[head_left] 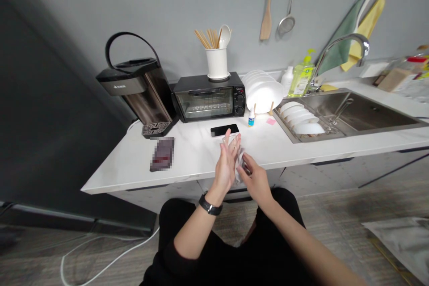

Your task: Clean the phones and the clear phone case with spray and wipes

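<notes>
My left hand [225, 164] is raised in front of the counter edge, fingers stretched upward, with a black watch on its wrist. A thin clear piece, perhaps a plastic glove or wrapper [238, 161], lies against its fingers. My right hand [255, 180] is just to the right, fingers pinched on that clear piece. Both hands hover over the white counter's front edge [187, 174], near a black phone [224, 130] lying flat on it.
On the counter stand a black water boiler [137, 85], a toaster oven [209, 97] with a utensil holder on top, stacked white plates [263, 91], a small dropper bottle [251, 117] and a dark blurred item [162, 153]. A steel sink [362, 114] with dishes is at right.
</notes>
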`<state>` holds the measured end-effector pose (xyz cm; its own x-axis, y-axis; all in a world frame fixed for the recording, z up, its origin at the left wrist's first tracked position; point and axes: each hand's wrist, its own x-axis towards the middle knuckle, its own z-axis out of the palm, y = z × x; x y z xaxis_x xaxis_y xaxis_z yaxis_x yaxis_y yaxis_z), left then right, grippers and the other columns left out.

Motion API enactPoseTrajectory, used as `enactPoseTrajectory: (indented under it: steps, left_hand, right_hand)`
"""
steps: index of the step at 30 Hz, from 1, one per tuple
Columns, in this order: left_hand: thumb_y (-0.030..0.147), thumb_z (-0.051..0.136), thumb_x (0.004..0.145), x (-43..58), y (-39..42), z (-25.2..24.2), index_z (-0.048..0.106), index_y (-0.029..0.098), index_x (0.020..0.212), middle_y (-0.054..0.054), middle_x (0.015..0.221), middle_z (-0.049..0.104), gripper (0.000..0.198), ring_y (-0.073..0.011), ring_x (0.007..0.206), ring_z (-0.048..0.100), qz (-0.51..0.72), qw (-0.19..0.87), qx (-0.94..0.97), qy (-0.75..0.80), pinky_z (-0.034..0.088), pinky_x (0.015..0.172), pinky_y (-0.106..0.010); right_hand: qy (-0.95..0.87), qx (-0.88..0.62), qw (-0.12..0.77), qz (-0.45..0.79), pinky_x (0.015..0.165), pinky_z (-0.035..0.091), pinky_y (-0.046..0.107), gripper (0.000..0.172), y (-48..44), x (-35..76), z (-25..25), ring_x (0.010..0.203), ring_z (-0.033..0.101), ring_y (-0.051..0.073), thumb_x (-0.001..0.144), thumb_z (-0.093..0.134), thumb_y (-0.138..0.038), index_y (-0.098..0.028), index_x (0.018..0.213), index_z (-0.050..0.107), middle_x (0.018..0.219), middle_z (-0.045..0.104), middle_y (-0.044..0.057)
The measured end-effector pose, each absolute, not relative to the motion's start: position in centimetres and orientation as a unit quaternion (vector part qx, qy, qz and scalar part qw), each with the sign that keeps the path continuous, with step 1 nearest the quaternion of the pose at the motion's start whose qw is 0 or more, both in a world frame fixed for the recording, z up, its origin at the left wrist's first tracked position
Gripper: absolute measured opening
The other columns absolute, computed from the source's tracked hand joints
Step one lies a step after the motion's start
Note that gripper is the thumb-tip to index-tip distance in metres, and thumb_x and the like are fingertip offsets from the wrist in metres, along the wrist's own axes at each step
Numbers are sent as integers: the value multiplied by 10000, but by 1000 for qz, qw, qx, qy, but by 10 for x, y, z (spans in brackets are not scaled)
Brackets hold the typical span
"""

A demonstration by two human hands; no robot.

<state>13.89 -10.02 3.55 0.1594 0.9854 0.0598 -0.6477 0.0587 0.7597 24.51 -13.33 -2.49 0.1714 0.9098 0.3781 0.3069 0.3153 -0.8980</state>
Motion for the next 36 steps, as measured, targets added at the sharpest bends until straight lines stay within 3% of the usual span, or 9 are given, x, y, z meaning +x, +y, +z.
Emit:
enactPoseTrajectory:
  steps: [4, 8, 11, 15, 19, 23, 27, 32, 36]
  left_hand:
    - [563, 405, 1072, 139, -103, 33, 508, 380, 1534, -33, 1523, 607, 508, -172, 1565, 350, 594, 641, 411, 258, 222, 1284, -331]
    - [602, 349, 1070, 134, -99, 28, 473, 347, 1552, -63, 1419, 685, 559, -210, 1499, 466, 566, 647, 431, 273, 251, 1286, -399]
    - [615, 366, 1061, 132, -97, 22, 559, 324, 1478, -56, 1400, 696, 544, -229, 1461, 513, 565, 665, 406, 272, 311, 1267, -394]
    - [623, 405, 1048, 136, -100, 12, 713, 279, 1264, -19, 1549, 572, 510, -225, 1531, 406, 571, 625, 445, 293, 277, 1284, -324]
    - [719, 382, 1009, 139, -103, 6, 662, 253, 1289, -81, 1452, 634, 612, -253, 1492, 453, 568, 597, 477, 305, 311, 1272, -389]
    - [752, 316, 1004, 136, -100, 2, 677, 199, 1209, -113, 1449, 583, 691, -268, 1452, 485, 568, 517, 547, 332, 312, 1273, -408]
    - [639, 351, 1056, 131, -101, 1, 602, 228, 1316, -107, 1418, 593, 547, -245, 1405, 527, 520, 504, 614, 315, 317, 1270, -419]
    - [567, 322, 1089, 127, -108, 3, 567, 227, 1373, -105, 1480, 561, 507, -231, 1445, 478, 501, 478, 647, 319, 302, 1269, -403]
    - [534, 358, 1092, 128, -112, 1, 561, 230, 1384, -106, 1469, 578, 468, -235, 1417, 509, 508, 476, 645, 316, 323, 1251, -405]
  right_hand:
    - [-586, -488, 541, 354, 670, 529, 301, 377, -121, 247, -21, 694, 657, 203, 996, 543, -514, -178, 948, 707, 793, 719, 40]
    - [-553, -494, 557, 374, 527, 341, 257, 500, -111, 257, -18, 528, 400, 122, 953, 579, -595, -215, 638, 501, 564, 445, -48]
    - [-540, -472, 579, 388, 526, 317, 258, 500, -108, 256, -17, 536, 355, 118, 938, 589, -620, -226, 654, 468, 576, 398, -59]
    - [-517, -464, 605, 388, 543, 324, 258, 437, -107, 252, -18, 556, 373, 122, 913, 632, -600, -222, 729, 511, 615, 433, -58]
    - [-547, -516, 581, 311, 554, 291, 269, 506, -104, 253, -19, 567, 353, 128, 970, 553, -580, -230, 626, 431, 566, 384, -55]
    - [-557, -466, 590, 352, 605, 366, 267, 431, -101, 254, -21, 630, 455, 149, 965, 550, -587, -213, 752, 556, 665, 533, -26]
    - [-543, -524, 582, 303, 569, 296, 277, 542, -99, 256, -23, 574, 369, 135, 979, 508, -626, -228, 617, 443, 565, 398, -46]
    - [-544, -485, 592, 345, 586, 337, 279, 517, -99, 258, -23, 594, 396, 142, 968, 497, -666, -213, 725, 548, 632, 479, -32]
    - [-526, -524, 580, 335, 552, 281, 284, 604, -101, 257, -24, 568, 321, 134, 944, 496, -721, -237, 593, 411, 553, 348, -47]
